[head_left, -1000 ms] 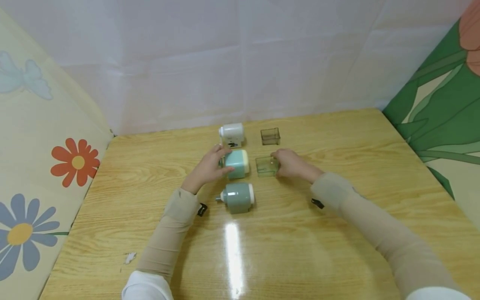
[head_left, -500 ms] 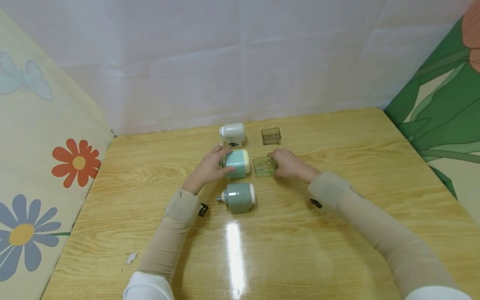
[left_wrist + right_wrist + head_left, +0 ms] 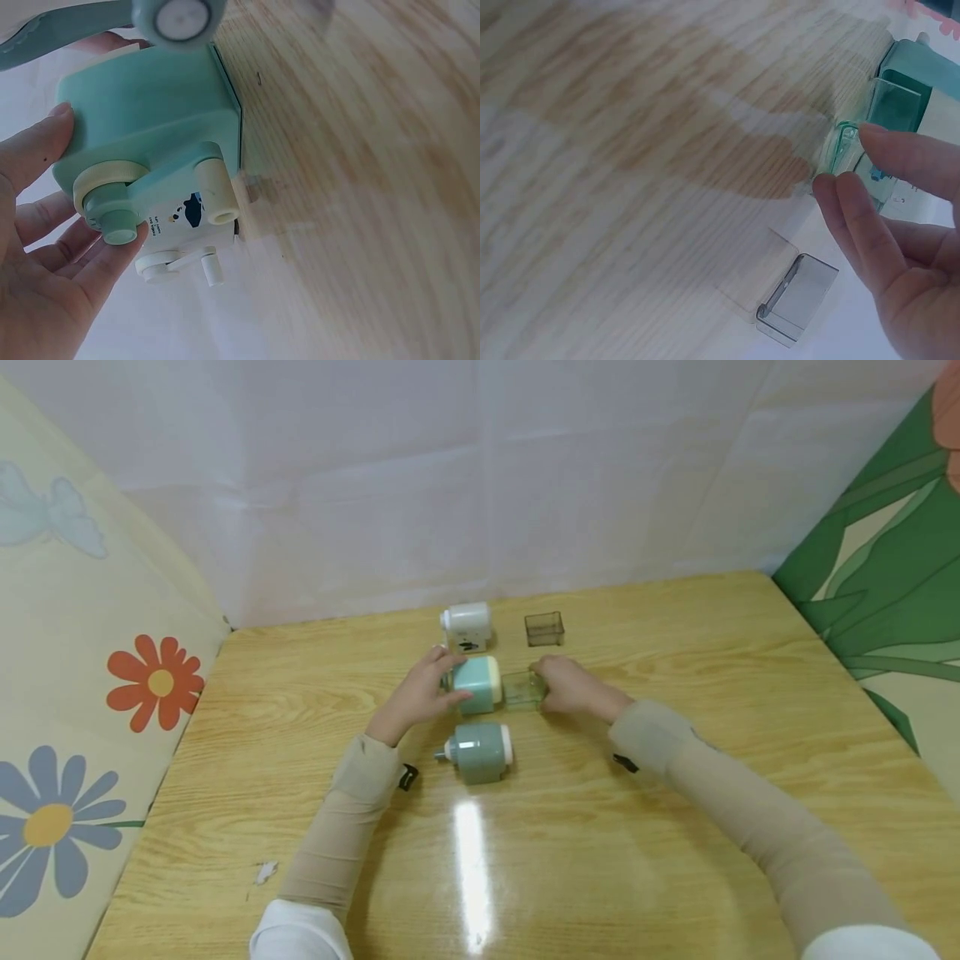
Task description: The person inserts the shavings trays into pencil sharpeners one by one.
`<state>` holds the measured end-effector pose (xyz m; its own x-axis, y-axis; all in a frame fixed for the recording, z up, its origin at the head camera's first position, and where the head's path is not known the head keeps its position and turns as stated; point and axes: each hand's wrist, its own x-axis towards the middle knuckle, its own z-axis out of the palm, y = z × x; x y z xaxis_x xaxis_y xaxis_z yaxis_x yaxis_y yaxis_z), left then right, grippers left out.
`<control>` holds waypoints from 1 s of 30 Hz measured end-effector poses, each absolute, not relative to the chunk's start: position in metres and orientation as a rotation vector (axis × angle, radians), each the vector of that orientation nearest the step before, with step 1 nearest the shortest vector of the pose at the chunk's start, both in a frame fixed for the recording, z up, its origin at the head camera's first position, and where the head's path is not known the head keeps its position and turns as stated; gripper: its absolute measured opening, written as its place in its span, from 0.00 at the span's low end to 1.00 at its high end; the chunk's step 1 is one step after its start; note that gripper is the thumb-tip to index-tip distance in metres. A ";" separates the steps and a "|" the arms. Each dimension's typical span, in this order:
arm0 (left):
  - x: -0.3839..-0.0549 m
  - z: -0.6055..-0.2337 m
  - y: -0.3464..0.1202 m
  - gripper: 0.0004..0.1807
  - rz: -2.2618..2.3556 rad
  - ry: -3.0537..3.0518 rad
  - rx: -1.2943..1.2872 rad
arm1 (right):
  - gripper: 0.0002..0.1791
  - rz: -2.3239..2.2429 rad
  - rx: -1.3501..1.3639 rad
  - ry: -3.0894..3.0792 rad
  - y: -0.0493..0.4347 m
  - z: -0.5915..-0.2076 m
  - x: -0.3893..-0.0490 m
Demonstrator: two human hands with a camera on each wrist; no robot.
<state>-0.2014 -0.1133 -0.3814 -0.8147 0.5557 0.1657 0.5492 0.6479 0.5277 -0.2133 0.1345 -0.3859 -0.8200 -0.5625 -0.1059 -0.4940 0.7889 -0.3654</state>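
My left hand grips a turquoise crank pencil sharpener from its left, thumb on the near side. The sharpener lies with its cream end facing right; its crank shows in the left wrist view. On the right, my right hand pinches a clear green shavings drawer between thumb and fingers. The drawer's left end is right at the sharpener's cream end. In the right wrist view, the drawer lines up with the sharpener's dark opening.
Behind stands a white sharpener with a dark print, and a smoky clear drawer lies to its right. A dark green sharpener sits nearer, its crank pointing left. A white scrap or worn patch marks the wooden table.
My right hand has slid the clear green drawer leftward, closing the gap to the turquoise sharpener. My left hand keeps its grip in nearly the same place.
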 end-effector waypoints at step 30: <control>-0.202 -0.381 -0.113 0.30 0.925 2.826 0.945 | 0.37 -0.525 -0.814 2.745 0.119 -0.389 -0.217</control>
